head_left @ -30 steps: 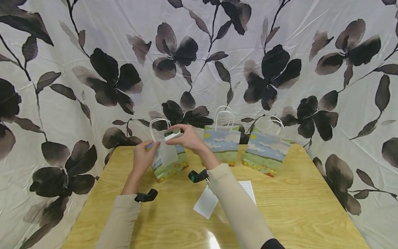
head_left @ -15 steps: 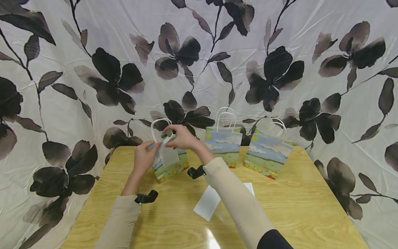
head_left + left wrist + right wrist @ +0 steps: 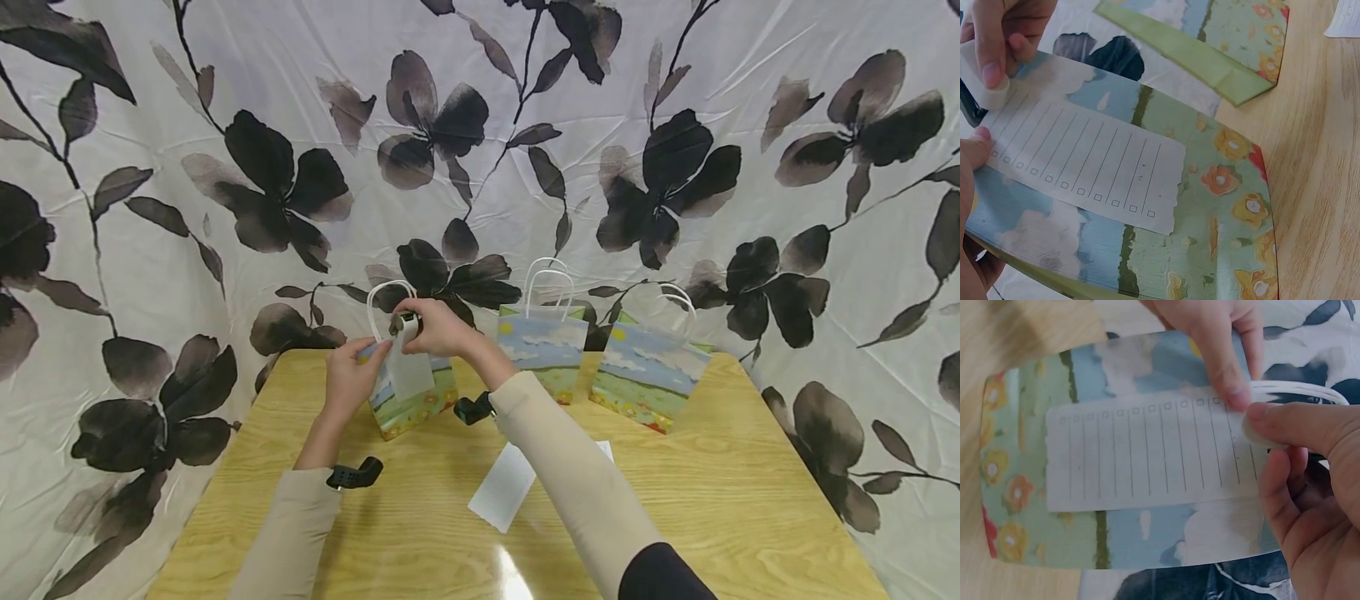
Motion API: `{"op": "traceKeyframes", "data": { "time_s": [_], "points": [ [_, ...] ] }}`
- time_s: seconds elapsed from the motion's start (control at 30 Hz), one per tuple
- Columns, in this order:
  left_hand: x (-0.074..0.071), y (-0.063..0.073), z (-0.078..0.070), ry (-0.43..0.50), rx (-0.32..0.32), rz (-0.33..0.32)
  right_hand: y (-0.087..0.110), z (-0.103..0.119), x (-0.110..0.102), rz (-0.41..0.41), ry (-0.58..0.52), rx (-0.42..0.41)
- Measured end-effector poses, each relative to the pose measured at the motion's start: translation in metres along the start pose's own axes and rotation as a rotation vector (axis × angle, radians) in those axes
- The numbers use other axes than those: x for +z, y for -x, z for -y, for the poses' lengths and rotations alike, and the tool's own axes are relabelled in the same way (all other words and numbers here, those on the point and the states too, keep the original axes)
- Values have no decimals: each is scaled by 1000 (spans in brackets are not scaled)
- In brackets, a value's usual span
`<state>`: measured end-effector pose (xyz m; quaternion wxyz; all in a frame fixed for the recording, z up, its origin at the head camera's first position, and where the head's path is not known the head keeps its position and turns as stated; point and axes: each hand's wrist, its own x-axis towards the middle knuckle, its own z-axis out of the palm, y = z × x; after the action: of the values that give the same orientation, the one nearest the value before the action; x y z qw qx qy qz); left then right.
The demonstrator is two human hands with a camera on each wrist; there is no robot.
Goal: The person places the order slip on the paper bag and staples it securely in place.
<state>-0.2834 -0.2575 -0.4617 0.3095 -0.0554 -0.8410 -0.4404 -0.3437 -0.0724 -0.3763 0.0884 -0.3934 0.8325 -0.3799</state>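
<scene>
On the left of the table stands a paper gift bag (image 3: 437, 403) with a landscape print and white handles. A lined sheet with checkboxes (image 3: 1085, 156) lies flat against its front. My left hand (image 3: 351, 373) pinches the sheet and the bag's top edge, thumb in front and fingers behind. My right hand (image 3: 442, 327) grips a small white and dark stapler (image 3: 409, 327) between thumb and fingers. In the left wrist view the stapler sits over the sheet's top end, close to the left thumb. Its jaws are mostly hidden by the fingers.
Two matching gift bags stand to the right, one in the middle (image 3: 542, 346) and one farther right (image 3: 647, 375). Loose paper (image 3: 504, 490) lies on the wooden table (image 3: 720, 508), partly under the right forearm. A floral cloth (image 3: 315, 58) hangs behind the table.
My right hand has moved slightly left and turned the stapler from nearly level to more upright at the sheet's top. The left hand keeps its pinch on the sheet and bag.
</scene>
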Motion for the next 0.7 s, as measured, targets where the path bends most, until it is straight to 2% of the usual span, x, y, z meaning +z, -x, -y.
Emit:
{"op": "traceKeyframes", "data": {
  "time_s": [0.3,0.47,0.6,0.7],
  "points": [
    [1,-2,1,6,27,-13,-10,6,-3,62,150,9],
    [-1,-4,-1,11,32,-8,-14,11,-7,64,264,18],
    [-1,-1,1,1,9,13,-12,11,-5,112,244,66],
    [-2,1,2,-33,35,8,-9,9,-2,136,182,85]
  ]
}}
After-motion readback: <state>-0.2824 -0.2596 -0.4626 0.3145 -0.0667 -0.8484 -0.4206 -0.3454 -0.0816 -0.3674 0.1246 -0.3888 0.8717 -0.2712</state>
